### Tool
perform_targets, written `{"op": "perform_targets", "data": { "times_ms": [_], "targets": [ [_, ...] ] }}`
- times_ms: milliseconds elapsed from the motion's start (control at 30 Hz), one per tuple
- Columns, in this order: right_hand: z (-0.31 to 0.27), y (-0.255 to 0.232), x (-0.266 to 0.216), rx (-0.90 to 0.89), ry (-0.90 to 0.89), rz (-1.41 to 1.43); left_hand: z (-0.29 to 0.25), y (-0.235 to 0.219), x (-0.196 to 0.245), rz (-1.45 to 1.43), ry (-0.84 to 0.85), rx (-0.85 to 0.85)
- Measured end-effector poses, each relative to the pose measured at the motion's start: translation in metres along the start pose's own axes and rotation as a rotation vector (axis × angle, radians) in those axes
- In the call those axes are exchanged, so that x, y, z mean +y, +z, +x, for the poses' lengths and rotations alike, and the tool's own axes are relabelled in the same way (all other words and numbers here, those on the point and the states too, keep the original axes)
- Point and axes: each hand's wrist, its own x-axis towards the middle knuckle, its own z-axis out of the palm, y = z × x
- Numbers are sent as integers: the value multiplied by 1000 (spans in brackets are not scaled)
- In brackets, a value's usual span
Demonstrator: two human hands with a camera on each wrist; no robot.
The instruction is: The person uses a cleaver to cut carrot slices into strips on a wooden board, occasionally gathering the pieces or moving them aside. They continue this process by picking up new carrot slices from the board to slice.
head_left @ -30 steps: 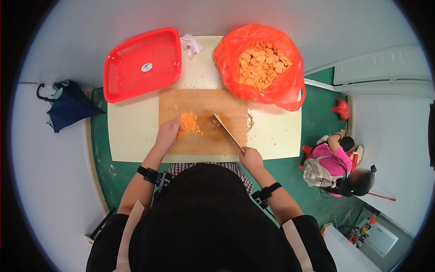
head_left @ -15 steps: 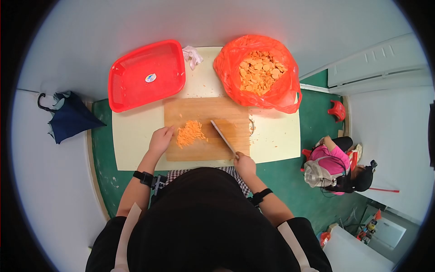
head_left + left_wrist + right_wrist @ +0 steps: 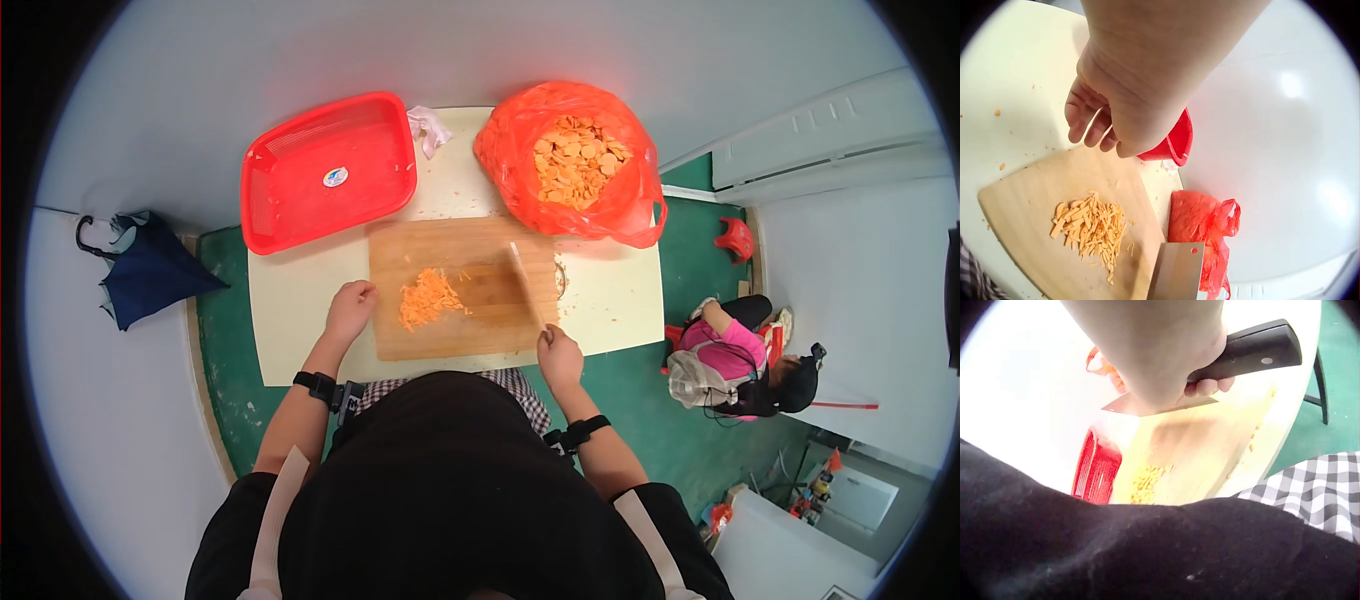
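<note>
A wide-bladed knife (image 3: 527, 284) is gripped by its black handle (image 3: 1250, 353) in my right hand (image 3: 560, 358), its blade over the right part of the wooden cutting board (image 3: 490, 335). Thin orange strips (image 3: 430, 298) lie in a loose pile on the board's left half, seen too in the left wrist view (image 3: 1094, 228). My left hand (image 3: 351, 308) hovers just beyond the board's left edge, fingers loosely bent and holding nothing; the left wrist view shows this hand (image 3: 1122, 106) above the table, apart from the pile.
A red basket (image 3: 300, 190) stands at the back left of the table (image 3: 300, 320), a pinkish cloth (image 3: 430, 128) beside it. At the back right is a red plastic bag (image 3: 640, 190) of orange slices (image 3: 575, 160). A person in pink (image 3: 735, 340) sits at the right.
My left hand has drawn back leftward from the orange pile, off the board. The knife has moved right, away from the pile, and swung more upright in the head view, still in my right hand.
</note>
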Motion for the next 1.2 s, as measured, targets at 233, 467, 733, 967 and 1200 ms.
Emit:
{"op": "perform_targets", "data": {
  "times_ms": [233,467,733,967,1200],
  "targets": [
    [-11,12,8,-77,55,-88,32,38,16,112,158,-88],
    [-9,13,-20,-297,-189,-22,36,80,32,208,366,-125],
    [1,-10,-11,-241,-113,203,36,66,55,176,457,-124],
    [13,-53,-9,-589,266,852,46,104,87,-320,200,-122],
    [18,-60,2,-663,109,769,53,119,100,-513,15,-106]
  ]
}}
